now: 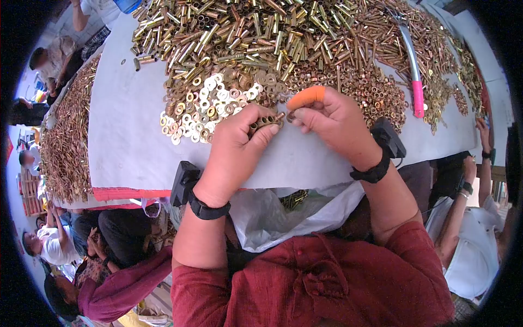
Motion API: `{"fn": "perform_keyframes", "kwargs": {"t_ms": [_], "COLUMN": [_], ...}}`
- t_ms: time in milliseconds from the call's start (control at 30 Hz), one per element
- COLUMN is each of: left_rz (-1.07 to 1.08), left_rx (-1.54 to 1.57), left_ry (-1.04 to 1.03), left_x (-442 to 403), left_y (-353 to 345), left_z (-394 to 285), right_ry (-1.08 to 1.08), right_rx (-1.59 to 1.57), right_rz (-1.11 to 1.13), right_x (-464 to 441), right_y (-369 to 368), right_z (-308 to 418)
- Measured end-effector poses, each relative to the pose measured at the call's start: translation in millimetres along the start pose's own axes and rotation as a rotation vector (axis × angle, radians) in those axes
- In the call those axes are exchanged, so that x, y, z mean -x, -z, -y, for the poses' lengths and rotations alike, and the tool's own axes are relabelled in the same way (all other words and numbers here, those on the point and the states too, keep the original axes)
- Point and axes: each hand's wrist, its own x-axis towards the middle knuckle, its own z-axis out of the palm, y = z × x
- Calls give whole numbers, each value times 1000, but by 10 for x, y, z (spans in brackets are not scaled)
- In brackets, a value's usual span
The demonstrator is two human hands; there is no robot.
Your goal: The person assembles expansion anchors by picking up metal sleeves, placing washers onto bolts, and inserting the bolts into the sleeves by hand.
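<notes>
My left hand [234,143] is closed around several brass-coloured metal sleeves [263,123], held side by side between thumb and fingers. A threaded bolt end [280,116] seems to stick out of them toward the right. Close to that end, my right hand [343,122] pinches a small metal ring [291,116]; whether it is a washer or a nut I cannot tell. An orange finger cover [306,97] sits on its index finger. Both hands are just above the table, beside a heap of flat washers [210,103] and a heap of small nuts [376,95].
Loose metal sleeves [239,35] are piled across the far side of the white table [131,131]. A tool with a pink handle [418,98] lies to the right. Below the table edge hangs a plastic bag [305,218]. Other people sit at both sides, near another heaped table [68,136].
</notes>
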Motion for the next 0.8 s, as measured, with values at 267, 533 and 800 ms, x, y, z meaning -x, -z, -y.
{"fn": "perform_keyframes", "kwargs": {"t_ms": [267, 533, 800], "left_rz": [-4, 18, 21], "left_rx": [-111, -116, -16], "left_ry": [-125, -194, -156], "left_x": [6, -16, -17], "left_y": [1, 15, 8], "left_z": [-52, -68, -29], "right_ry": [-142, -132, -107], "right_rx": [-397, -544, -354], "right_rz": [93, 107, 73], "right_x": [-2, -3, 4], "right_y": [-116, -137, -171], "right_z": [-9, -77, 22]}}
